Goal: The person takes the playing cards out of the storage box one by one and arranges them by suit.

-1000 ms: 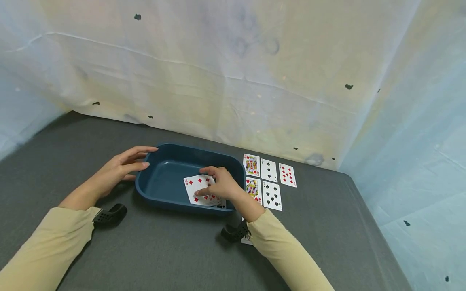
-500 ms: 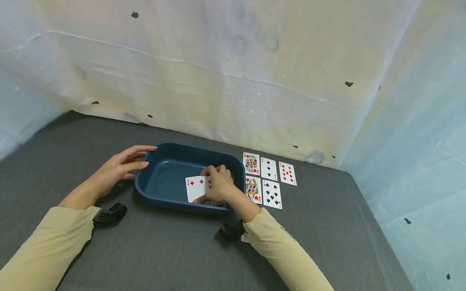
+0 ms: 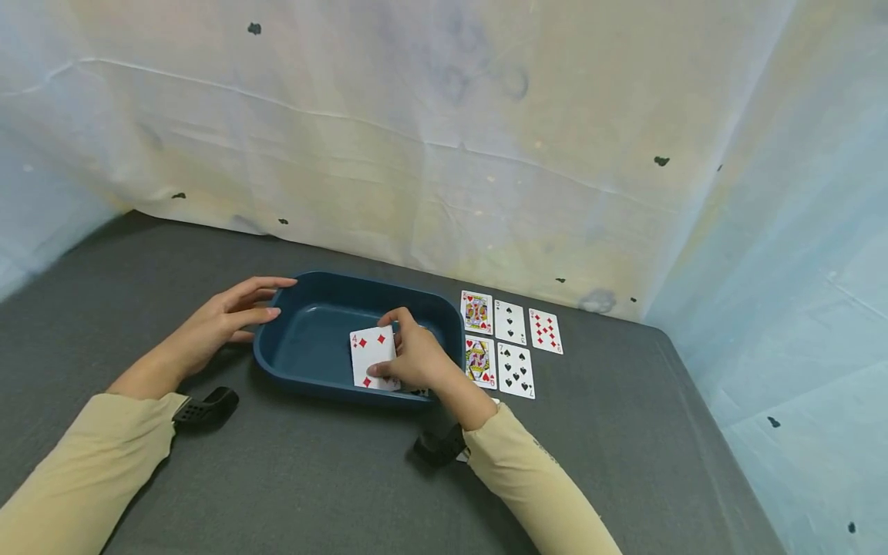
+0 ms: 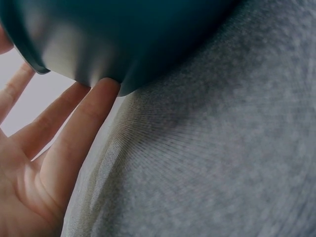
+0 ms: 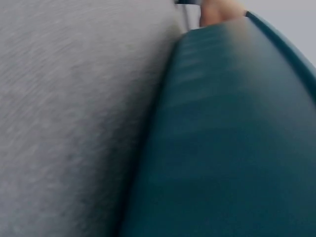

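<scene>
A dark blue plastic basin (image 3: pixel 305 335) stands on the grey table. Inside its right half my right hand (image 3: pixel 421 358) pinches a four of diamonds playing card (image 3: pixel 364 358), thumb on its face. Part of a card with black marks (image 3: pixel 419 391) shows under that hand; how many cards lie there is hidden. My left hand (image 3: pixel 215 327) touches the basin's left end with its fingertips, fingers nearly straight. In the left wrist view its fingers (image 4: pixel 74 143) rest against the outer wall. The right wrist view shows mostly the basin's outer side (image 5: pixel 222 138); the right hand is out of sight there.
Right of the basin lie face-up cards: a king of hearts (image 3: pixel 476 311), a queen of hearts (image 3: pixel 480 361), a spade card (image 3: pixel 510 321), a seven of spades (image 3: pixel 516 370) and a diamond card (image 3: pixel 546 331). Another card is mostly hidden under the right forearm. A pale curtain (image 3: pixel 416 154) hangs behind.
My right hand has drawn its fingers together on the four of diamonds, which is now turned and shifted slightly in the basin. My left hand stays at the basin's left end.
</scene>
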{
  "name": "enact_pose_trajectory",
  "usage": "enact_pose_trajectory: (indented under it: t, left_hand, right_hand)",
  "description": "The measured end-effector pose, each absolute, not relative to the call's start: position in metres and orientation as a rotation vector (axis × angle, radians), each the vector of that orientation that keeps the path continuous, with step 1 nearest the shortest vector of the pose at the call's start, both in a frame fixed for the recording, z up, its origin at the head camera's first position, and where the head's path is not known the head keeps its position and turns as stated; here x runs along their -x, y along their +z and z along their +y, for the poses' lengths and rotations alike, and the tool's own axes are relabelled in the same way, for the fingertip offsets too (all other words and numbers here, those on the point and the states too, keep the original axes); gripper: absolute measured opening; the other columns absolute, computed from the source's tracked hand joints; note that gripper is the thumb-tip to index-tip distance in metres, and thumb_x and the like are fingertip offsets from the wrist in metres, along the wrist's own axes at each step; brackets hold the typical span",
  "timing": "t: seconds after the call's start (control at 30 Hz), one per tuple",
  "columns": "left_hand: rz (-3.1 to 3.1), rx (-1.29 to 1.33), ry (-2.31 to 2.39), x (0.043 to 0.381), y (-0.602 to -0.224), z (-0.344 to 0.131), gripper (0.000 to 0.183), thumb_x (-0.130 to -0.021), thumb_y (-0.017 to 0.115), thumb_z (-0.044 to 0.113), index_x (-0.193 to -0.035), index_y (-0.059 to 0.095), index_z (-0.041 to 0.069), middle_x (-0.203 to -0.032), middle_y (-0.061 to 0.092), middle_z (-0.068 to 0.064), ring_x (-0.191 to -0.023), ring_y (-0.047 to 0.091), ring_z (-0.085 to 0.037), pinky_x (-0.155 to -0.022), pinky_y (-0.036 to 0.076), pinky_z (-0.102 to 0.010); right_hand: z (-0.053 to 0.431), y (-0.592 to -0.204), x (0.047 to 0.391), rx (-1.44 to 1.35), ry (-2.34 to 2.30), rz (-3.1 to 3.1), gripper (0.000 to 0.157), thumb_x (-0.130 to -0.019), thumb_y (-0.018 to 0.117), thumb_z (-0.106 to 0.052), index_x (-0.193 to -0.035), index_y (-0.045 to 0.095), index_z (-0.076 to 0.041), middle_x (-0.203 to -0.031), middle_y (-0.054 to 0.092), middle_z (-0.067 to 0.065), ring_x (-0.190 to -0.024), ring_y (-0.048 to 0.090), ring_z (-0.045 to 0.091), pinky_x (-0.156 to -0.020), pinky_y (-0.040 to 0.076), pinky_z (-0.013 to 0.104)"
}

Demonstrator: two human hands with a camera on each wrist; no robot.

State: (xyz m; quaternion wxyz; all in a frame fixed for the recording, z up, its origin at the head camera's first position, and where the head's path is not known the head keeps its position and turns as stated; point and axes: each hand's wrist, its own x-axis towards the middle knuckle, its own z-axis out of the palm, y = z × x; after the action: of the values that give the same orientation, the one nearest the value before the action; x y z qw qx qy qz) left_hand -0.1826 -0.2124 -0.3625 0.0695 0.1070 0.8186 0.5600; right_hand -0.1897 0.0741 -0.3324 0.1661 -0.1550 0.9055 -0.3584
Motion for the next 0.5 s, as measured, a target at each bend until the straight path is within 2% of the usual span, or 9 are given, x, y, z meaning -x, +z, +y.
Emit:
enact_pose_trajectory:
  t: [0.1, 0.27, 0.5]
  left_hand:
    - [2.46, -0.319, 1.683, 0.1822, -0.3628, -0.2127, 0.056, -0.099, 0.051, 0.034, -0.15, 0.031, 0.022, -0.153, 0.024, -0.022, -0.132, 0.032, -0.046, -0.092, 0.034, -0.072]
    - [2.453, -0.325, 1.689, 0.182, -0.3619, -0.2134, 0.056, -0.099, 0.051, 0.034, -0.149, 0.031, 0.022, -0.153, 0.025, -0.021, -0.133, 0.031, -0.045, -0.092, 0.035, -0.071]
    - [2.443, -0.338, 1.695, 0.1815, -0.3616, -0.214, 0.056, -0.099, 0.052, 0.034, -0.15, 0.031, 0.023, -0.153, 0.024, -0.021, -0.133, 0.031, -0.045, -0.092, 0.035, -0.071]
  right_hand:
    - [0.0765, -0.3316, 0.1919, 0.399, -1.205, 2.491, 0.059, -0.081, 0.077, -0.007, -0.128, 0.043, -0.015, -0.093, 0.059, 0.008, -0.069, 0.061, 0.013, -0.053, 0.048, 0.022]
    - [0.0794, -0.3268, 0.1927, 0.427, -1.378, 2.408, 0.059, -0.082, 0.076, -0.007, -0.131, 0.043, -0.012, -0.097, 0.061, 0.012, -0.07, 0.061, 0.012, -0.058, 0.048, 0.022]
    - [0.0813, -0.325, 0.1927, 0.436, -1.491, 2.333, 0.06, -0.083, 0.075, -0.007, -0.133, 0.043, -0.013, -0.103, 0.063, 0.014, -0.08, 0.066, 0.013, -0.064, 0.05, 0.025]
